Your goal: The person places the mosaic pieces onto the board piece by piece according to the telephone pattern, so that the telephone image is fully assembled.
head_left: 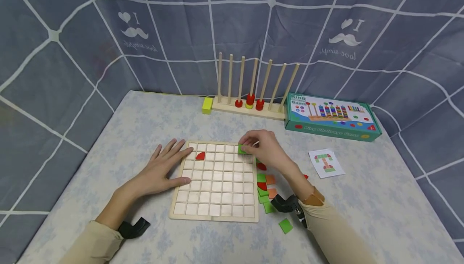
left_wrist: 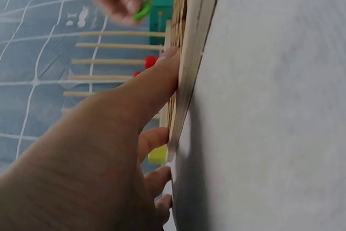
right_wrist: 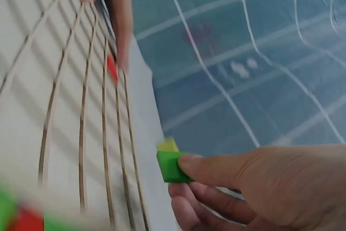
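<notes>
My right hand [head_left: 266,149] pinches a green square tile [right_wrist: 172,167] between thumb and fingers, over the far right corner of a wooden grid board [head_left: 214,218]. In the left wrist view the same green tile [left_wrist: 142,10] shows above the board's surface. My left hand [head_left: 159,173] lies spread along the board's left edge, its thumb and a fingertip touching the frame. One red quarter-round tile [head_left: 201,156] sits in a cell near the far left corner. Beside the right edge lies a loose pile of green tiles [head_left: 269,207], with orange tiles [head_left: 270,179] and red ones among them.
A pattern card [head_left: 326,163] lies to the right. At the back stand a wooden peg rack [head_left: 250,111] with red and yellow rings, a yellow block [head_left: 207,105] and a green game box [head_left: 332,117]. A single green tile [head_left: 285,226] lies nearer me.
</notes>
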{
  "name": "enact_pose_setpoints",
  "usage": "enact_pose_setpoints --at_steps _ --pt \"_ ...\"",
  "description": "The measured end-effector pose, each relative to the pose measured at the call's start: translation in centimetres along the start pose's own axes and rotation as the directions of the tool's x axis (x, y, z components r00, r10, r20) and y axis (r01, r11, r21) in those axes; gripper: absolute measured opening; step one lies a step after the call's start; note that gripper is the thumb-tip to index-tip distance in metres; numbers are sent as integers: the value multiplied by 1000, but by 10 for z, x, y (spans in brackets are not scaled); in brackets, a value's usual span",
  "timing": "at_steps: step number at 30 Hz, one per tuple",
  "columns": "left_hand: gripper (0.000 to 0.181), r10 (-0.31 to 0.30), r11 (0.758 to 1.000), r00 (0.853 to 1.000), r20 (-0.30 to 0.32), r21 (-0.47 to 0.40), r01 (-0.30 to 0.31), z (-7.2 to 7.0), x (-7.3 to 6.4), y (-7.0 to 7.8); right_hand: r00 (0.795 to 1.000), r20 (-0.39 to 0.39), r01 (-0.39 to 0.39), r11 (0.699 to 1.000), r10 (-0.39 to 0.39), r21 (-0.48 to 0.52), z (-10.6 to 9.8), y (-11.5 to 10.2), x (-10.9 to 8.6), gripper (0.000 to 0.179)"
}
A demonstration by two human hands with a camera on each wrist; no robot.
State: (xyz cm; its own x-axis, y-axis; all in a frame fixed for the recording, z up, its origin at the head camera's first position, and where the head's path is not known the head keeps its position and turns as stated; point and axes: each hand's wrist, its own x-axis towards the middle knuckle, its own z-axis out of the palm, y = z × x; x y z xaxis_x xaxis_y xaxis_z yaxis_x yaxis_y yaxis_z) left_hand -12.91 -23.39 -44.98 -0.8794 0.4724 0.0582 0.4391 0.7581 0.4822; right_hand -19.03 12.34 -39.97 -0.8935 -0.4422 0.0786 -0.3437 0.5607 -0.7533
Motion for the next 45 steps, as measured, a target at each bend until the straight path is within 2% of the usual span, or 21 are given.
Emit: enact_pose_setpoints --at_steps 5,10,18,25,28,35,42,45 --pt "92 20 1000 1000 4 -12 -20 1 1 -5 1000 -17 2 999 -1 47 29 -29 13 7" --pt "91 31 999 999 -7 -15 -31 3 0 -9 999 -30 -13 996 16 91 55 -45 22 5" --pt "89 43 999 999 -11 -7 -43 4 0 -9 1000 -17 6 993 -4 121 81 -49 24 6" --pt "89 40 999 999 -17 -2 -40 3 -2 -8 994 37 97 988 -102 121 104 -49 24 7" --pt "88 42 999 999 -18 -2 -42 2 -2 -8 990 38 135 988 -139 81 110 -47 24 7" --pt "89 46 999 999 -12 7 -46 1 -1 -10 983 4 186 979 -186 -86 113 -49 21 11" --pt "90 49 999 999 -9 1 -49 2 0 -10 978 17 204 945 -207 -254 110 -50 21 17" --pt "89 46 999 999 -13 4 -46 3 -2 -10 975 19 217 940 -219 -265 111 -50 21 18"
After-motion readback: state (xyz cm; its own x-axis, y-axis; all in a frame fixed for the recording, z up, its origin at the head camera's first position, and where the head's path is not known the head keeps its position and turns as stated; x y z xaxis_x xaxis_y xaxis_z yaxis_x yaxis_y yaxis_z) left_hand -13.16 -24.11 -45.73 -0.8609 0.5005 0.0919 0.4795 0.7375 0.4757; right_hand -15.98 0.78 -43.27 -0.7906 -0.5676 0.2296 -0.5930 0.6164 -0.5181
